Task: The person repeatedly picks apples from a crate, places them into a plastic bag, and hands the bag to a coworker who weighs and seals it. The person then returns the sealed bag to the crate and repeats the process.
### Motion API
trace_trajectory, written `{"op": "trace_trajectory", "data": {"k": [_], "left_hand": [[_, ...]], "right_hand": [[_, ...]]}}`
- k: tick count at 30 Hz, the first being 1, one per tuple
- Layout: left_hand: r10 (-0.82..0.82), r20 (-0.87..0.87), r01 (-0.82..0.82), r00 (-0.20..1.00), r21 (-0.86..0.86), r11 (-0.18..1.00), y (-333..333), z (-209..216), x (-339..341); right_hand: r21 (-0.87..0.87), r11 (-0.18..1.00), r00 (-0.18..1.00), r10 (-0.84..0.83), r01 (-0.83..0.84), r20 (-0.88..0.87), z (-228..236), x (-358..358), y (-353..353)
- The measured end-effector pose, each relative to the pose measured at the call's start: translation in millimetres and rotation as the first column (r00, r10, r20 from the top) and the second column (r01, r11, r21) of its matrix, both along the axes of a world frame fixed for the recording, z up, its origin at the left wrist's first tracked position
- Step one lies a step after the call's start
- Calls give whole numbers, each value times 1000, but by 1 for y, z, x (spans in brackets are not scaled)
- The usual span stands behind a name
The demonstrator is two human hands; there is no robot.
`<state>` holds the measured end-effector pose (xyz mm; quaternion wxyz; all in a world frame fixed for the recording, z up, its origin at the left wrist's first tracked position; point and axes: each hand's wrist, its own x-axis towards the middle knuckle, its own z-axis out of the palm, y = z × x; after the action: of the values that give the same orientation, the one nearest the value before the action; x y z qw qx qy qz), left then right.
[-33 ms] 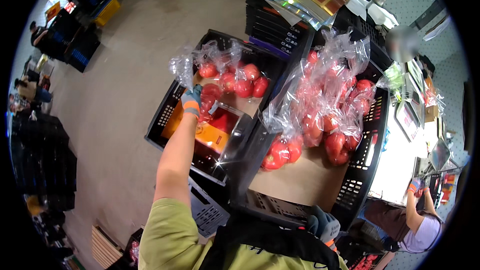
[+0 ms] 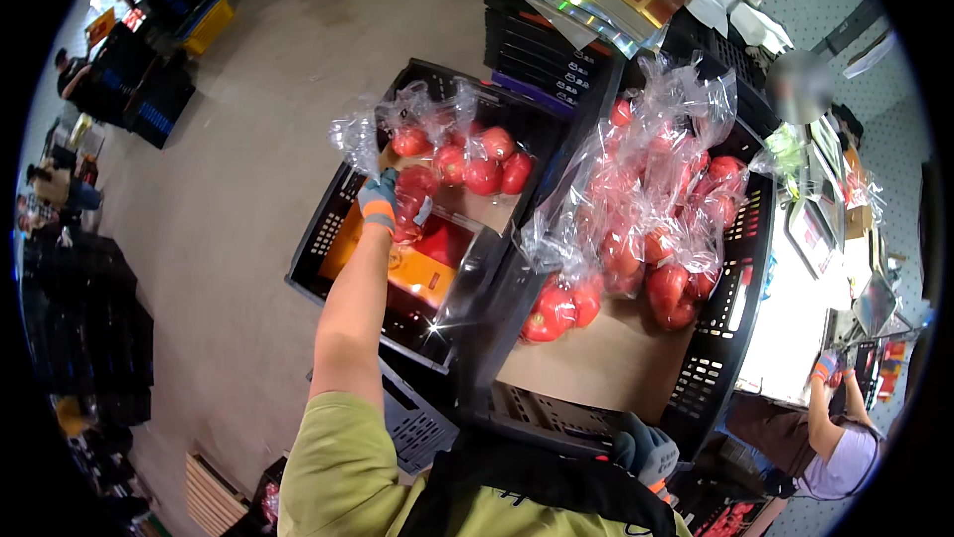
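Tomatoes [image 2: 484, 177], smooth, red and rounded, fill crinkled clear bags [image 2: 686, 90] in a pair of slotted black plastic crates. A flat orange packet [image 2: 415, 274] lies at the near end of the left crate [image 2: 326, 219]; in the right crate [image 2: 717, 338], bulging bags bunch toward the far end over a matte brown liner [image 2: 596, 363]. The left hand [image 2: 378, 201], grey-gloved and orange-cuffed, reaches into the left crate, fingers closed around the gathered plastic of a bag [image 2: 354, 137], tomatoes just beside the knuckles. The right hand [image 2: 646, 453], gloved alike, is by the near edge of the right crate; whether it pinches anything cannot be told. Smooth floor [image 2: 248, 159] stretches left of the left crate, the crates stand side by side, uncovered liner shows at the right crate's near end, and a white table [image 2: 780, 348] runs close along its right wall
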<state>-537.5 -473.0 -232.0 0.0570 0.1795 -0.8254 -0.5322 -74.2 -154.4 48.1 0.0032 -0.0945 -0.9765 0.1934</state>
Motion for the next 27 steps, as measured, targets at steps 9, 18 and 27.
{"op": "trace_trajectory", "data": {"k": [9, 18, 27], "left_hand": [[-315, 217, 382, 924, -548, 744, -22, -42, -118], [-372, 469, 598, 801, -594, 539, 1, 5, -123], [-423, 507, 659, 751, -613, 436, 5, 154, -36]], "right_hand": [[121, 993, 998, 13, -5, -65, 2, -2, 7], [-40, 992, 989, -125, 122, -75, -6, 16, 1], [-100, 986, 990, -137, 135, -21, -10, 17, -2]]}}
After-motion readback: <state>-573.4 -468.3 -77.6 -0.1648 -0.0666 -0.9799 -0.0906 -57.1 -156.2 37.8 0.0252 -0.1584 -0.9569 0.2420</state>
